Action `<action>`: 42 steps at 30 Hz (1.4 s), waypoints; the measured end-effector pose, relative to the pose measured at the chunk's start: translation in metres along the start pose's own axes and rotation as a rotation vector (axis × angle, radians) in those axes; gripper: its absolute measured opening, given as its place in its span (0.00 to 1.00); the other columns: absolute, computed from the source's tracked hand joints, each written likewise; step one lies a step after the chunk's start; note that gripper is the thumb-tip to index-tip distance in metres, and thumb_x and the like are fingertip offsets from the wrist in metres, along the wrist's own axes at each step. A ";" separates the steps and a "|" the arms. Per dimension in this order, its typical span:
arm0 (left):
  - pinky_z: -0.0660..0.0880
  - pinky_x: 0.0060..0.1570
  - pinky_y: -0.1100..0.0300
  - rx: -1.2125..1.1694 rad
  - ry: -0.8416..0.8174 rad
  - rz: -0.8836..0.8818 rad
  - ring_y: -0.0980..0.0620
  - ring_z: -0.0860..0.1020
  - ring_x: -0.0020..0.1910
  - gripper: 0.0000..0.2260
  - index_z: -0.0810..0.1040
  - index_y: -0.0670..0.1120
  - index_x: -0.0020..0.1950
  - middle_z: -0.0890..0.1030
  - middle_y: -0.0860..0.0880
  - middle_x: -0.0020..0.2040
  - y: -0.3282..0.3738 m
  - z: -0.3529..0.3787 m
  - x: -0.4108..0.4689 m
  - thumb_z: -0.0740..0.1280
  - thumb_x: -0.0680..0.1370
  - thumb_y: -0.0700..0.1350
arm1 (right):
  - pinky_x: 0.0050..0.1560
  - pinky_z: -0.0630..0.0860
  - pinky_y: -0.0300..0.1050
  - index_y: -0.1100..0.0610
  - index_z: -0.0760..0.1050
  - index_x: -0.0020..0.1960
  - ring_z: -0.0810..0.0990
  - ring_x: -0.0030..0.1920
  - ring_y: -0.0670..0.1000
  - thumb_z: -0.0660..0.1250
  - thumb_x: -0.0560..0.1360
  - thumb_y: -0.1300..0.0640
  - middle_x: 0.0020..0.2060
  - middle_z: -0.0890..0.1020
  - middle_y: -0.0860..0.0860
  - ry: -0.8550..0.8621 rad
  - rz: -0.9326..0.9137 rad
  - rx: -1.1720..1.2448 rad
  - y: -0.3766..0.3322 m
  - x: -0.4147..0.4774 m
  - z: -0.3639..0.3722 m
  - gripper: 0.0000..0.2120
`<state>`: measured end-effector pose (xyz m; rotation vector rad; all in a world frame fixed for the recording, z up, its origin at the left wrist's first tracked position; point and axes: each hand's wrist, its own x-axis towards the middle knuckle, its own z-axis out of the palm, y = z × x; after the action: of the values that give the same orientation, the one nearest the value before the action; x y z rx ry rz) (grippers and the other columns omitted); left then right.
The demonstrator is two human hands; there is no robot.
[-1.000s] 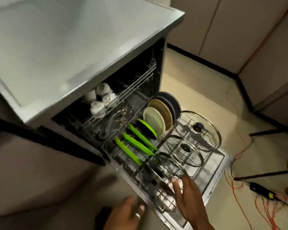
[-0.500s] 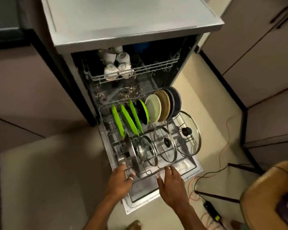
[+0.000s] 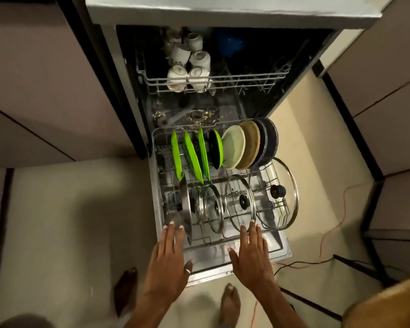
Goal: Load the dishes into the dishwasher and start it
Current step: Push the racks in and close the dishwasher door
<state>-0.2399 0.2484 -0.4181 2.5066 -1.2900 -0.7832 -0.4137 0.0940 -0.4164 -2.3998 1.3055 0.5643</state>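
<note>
The dishwasher's lower rack [image 3: 158, 204] is pulled out over the open door [image 3: 279, 253]. It holds green plates [image 3: 191, 156], cream, tan and dark plates [image 3: 233, 150], several glass lids [image 3: 240, 202] and a steel lid [image 3: 185, 210]. White cups [image 3: 198, 63] sit in the upper rack [image 3: 249, 78] inside the machine. My left hand [image 3: 168, 259] is flat with straight fingers, its tips at the rack's front left corner. My right hand [image 3: 252, 254] is flat too, fingertips at the rack's front edge below the lids.
Cabinet fronts [image 3: 40, 74] flank the dishwasher on both sides. Orange and black cables [image 3: 327, 235] trail over the floor at the right. My bare feet [image 3: 230, 301] stand just before the door. A tan rounded object [image 3: 388, 306] fills the lower right corner.
The view has swung round to face the dishwasher squarely. Both hands have straightened out flat against the front of the lower rack, higher in the view than before.
</note>
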 end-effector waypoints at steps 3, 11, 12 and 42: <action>0.56 0.76 0.44 0.127 0.071 0.107 0.39 0.50 0.81 0.41 0.54 0.45 0.82 0.52 0.40 0.82 0.022 0.047 0.001 0.66 0.75 0.60 | 0.76 0.57 0.66 0.61 0.53 0.81 0.50 0.80 0.64 0.38 0.80 0.36 0.80 0.47 0.63 0.047 -0.099 -0.123 0.036 0.014 0.027 0.39; 0.51 0.78 0.44 0.193 0.101 0.105 0.40 0.48 0.81 0.34 0.49 0.41 0.82 0.47 0.39 0.82 0.080 0.161 0.017 0.61 0.82 0.52 | 0.74 0.45 0.76 0.59 0.49 0.81 0.49 0.80 0.65 0.51 0.79 0.44 0.81 0.49 0.61 0.127 -0.403 -0.329 0.109 0.046 0.087 0.35; 0.52 0.78 0.44 0.183 0.088 0.094 0.40 0.47 0.81 0.35 0.48 0.41 0.82 0.46 0.39 0.82 0.084 0.173 0.019 0.60 0.82 0.53 | 0.74 0.44 0.75 0.59 0.49 0.81 0.49 0.80 0.64 0.52 0.78 0.45 0.81 0.48 0.60 0.126 -0.439 -0.332 0.114 0.048 0.097 0.35; 0.33 0.77 0.49 0.291 0.028 -0.103 0.47 0.27 0.76 0.33 0.29 0.45 0.78 0.24 0.48 0.76 0.073 0.111 0.225 0.49 0.85 0.55 | 0.77 0.37 0.66 0.59 0.26 0.76 0.26 0.76 0.57 0.52 0.83 0.49 0.75 0.26 0.55 0.136 -0.446 -0.221 0.037 0.234 0.038 0.38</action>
<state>-0.2438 0.0296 -0.5609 2.8192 -1.3616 -0.6163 -0.3363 -0.0732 -0.5700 -2.8339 0.7403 0.4383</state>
